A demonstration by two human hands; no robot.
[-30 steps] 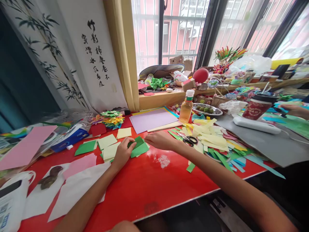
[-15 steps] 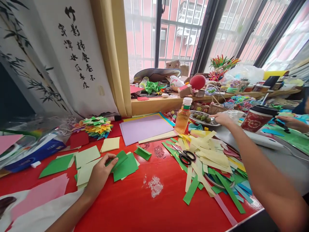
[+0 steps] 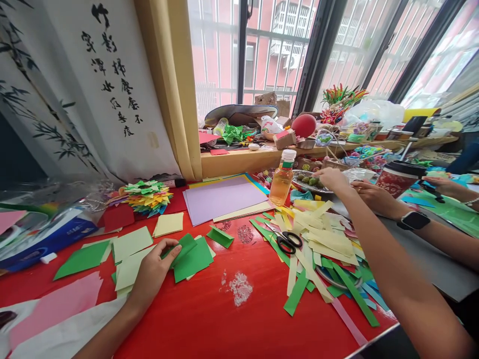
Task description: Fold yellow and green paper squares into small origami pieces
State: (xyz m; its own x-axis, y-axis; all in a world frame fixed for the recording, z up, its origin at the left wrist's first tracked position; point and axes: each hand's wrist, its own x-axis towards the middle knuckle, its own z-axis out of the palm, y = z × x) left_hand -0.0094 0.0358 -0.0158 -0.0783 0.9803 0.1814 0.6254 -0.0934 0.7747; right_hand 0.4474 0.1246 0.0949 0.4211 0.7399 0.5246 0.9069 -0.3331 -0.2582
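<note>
Red tabletop (image 3: 187, 324) spreads across the front. On it, the left hand (image 3: 159, 262) pinches a green paper (image 3: 184, 249), which overlaps a flat green sheet (image 3: 196, 263); a folded green piece (image 3: 220, 237) lies just beside. Scissors (image 3: 287, 242) rest by paper strips (image 3: 331, 239). Farther back, the right hand (image 3: 332, 179) is at a plate (image 3: 317, 189) of green fruit (image 3: 307, 180); whether its fingers grip anything, I cannot tell. Windows (image 3: 277, 55) stand beyond.

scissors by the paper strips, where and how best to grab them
Best by the handles, probably with the right hand coming from the near right. The scissors lie with their loops toward the person and their blades pointing away to the left. Pinching a loop from above should disturb the loose strips least.
</note>
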